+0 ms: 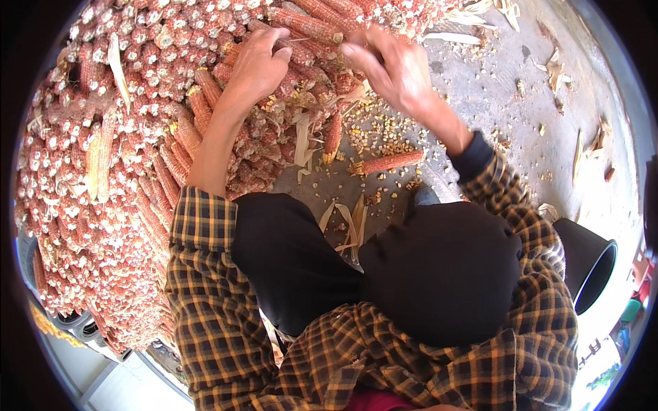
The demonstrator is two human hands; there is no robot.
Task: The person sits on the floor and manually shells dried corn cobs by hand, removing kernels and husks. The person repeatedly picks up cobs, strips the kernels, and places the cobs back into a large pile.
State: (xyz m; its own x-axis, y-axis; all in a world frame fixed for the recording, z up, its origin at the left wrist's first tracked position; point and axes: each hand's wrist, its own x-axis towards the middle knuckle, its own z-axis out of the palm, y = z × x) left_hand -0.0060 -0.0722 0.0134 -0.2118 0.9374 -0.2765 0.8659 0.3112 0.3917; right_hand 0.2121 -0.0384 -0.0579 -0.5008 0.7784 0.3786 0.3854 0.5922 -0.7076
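Note:
My left hand [261,64] is at the upper middle, fingers curled, over shelled red corncobs. A pale cob [257,24] lies just beyond its knuckles; whether the fingers grip anything is hidden. To the right, my right hand [396,69] is bent and blurred. Its thumb points at the end of a long corncob [308,25] on top of the pile, and I cannot tell whether they touch. Below the hands, two red cobs with yellow-tipped ends, one upright in view [334,136] and one lying sideways [388,162], rest among loose corn kernels [380,126] on the floor.
A large stacked pile of corncobs [103,221] fills the left side, mostly ends outward. Dry husks [354,226] lie between my knees and on the concrete floor [493,72]. A black bucket [586,267] lies tipped at the right. Black-trousered knees [442,272] are close below.

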